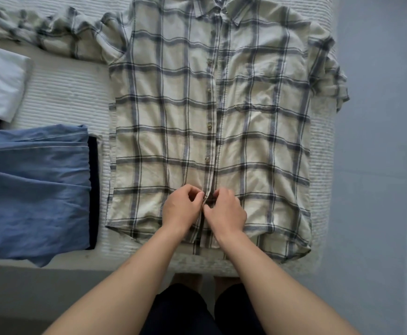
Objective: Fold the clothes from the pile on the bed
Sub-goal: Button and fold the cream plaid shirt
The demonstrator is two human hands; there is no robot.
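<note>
Shirt (222,117) flat on bed (64,97); folded clothes (33,189) left of it.

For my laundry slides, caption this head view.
Both hands, left hand and right hand, pinch the plaid shirt placket on the bed.

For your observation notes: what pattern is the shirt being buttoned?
Cream with dark blue-grey plaid checks; the shirt shows best in the head view.
</note>
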